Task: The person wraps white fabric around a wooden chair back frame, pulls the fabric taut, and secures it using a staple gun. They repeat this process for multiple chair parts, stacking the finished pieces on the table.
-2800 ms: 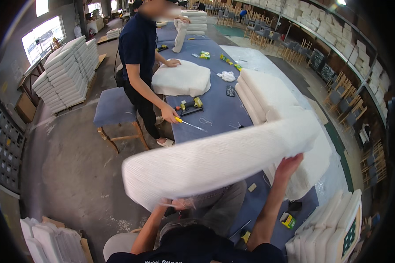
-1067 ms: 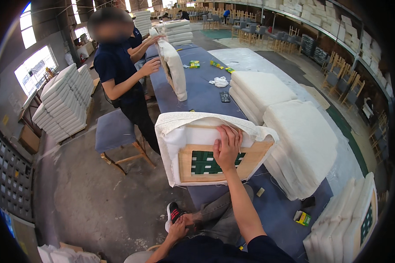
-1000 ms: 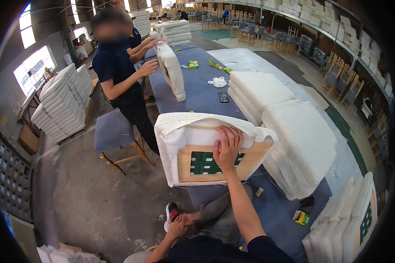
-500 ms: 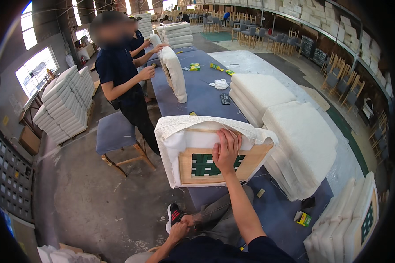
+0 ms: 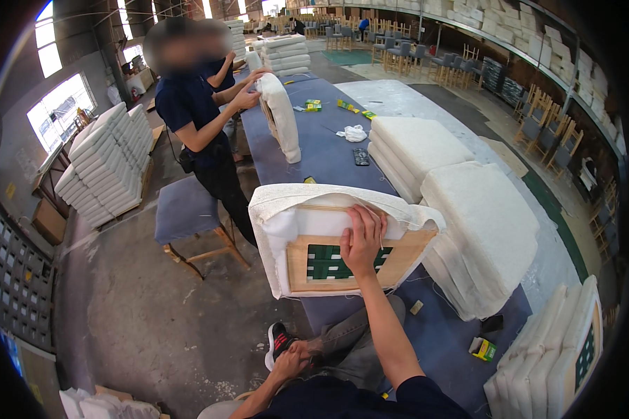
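Observation:
A white-covered seat cushion (image 5: 279,237) stands tilted up on the near end of the table, its underside toward me. That underside shows a wooden frame (image 5: 297,269), woven green webbing (image 5: 321,258) and white padding, with the cover loose along the top. My right hand (image 5: 362,241) grips the cushion from this side, fingers bent over the upper part of the frame; the fingertips are partly hidden. Low down, my left hand (image 5: 290,362) is closed around my ankle, beside a black shoe (image 5: 279,340) with red marks.
Stacked white cushions (image 5: 479,230) lie right of the held one, and another stack (image 5: 545,349) stands at the lower right. A small yellow-green box (image 5: 482,348) sits on the blue-grey table (image 5: 314,150). A co-worker (image 5: 196,126) handles another cushion (image 5: 279,119). A stool (image 5: 186,213) stands on the left.
My hands and the held cushion stay nearly still. The co-worker's lower hand has risen to the other cushion's top, near the other hand. The view has shifted slightly.

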{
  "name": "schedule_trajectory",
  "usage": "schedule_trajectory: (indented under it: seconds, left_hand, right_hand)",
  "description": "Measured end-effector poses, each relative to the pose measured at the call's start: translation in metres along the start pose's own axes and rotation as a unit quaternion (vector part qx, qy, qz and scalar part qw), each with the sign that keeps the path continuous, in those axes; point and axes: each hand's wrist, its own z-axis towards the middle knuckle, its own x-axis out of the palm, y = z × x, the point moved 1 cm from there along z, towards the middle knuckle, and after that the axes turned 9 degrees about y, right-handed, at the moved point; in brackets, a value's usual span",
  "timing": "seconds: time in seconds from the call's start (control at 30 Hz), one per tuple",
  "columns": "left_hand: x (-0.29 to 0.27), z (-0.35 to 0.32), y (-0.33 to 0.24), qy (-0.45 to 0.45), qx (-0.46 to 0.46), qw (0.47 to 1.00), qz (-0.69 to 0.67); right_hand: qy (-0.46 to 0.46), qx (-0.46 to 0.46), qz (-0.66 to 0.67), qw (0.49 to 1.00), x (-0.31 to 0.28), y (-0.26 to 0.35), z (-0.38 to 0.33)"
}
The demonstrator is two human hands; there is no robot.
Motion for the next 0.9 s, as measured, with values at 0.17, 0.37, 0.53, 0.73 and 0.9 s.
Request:
schedule_trajectory:
  seconds: [0.17, 0.37, 0.53, 0.73, 0.9]
  left_hand:
    - [0.027, 0.024, 0.036, -0.091, 0.058, 0.994, 0.034]
    - [0.016, 0.029, 0.033, -0.092, 0.076, 0.993, -0.009]
    - [0.005, 0.017, 0.025, -0.109, 0.079, 0.988, -0.070]
    - [0.016, 0.004, 0.022, -0.159, 0.094, 0.983, 0.005]
    - [0.010, -0.008, 0.028, -0.138, 0.083, 0.987, -0.013]
  right_hand:
    - [0.007, 0.014, 0.006, 1.000, -0.001, 0.006, 0.000]
    - [0.010, -0.001, -0.008, 1.000, -0.005, 0.003, -0.004]
    - [0.004, 0.004, -0.003, 1.000, -0.005, 0.002, -0.006]
    - [0.009, 0.004, -0.004, 1.000, -0.005, 0.005, -0.004]
    - [0.006, 0.002, -0.007, 1.000, -0.003, 0.002, -0.005]
